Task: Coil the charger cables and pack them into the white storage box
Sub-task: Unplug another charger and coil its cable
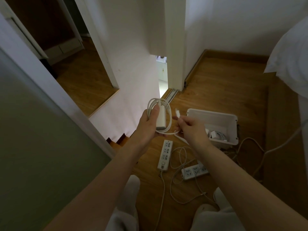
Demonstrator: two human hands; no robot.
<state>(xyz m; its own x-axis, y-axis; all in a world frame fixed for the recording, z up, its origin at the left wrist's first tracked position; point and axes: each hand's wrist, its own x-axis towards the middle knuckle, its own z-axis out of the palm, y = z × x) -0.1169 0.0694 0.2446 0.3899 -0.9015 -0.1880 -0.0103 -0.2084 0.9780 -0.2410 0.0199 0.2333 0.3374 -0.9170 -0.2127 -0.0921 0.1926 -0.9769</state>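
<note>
My left hand [149, 124] holds a white charger brick [161, 118] with its white cable [169, 112] looped in a coil around it, thumb pressed on the loops. My right hand [191, 126] pinches the free end of that cable just below its plug [177, 112], which points up. The white storage box [231, 119] stands open on the wooden floor just right of my hands, and a coiled white charger [216, 135] lies inside it. Another loose white cable [179, 157] lies uncoiled on the floor below my hands.
Two white power strips [165, 153] [194, 171] lie on the floor with their cords trailing toward me. My knees show at the bottom. A white wall corner and doorway stand ahead; white bedding [290, 60] hangs at the right. More cord loops lie right of the box.
</note>
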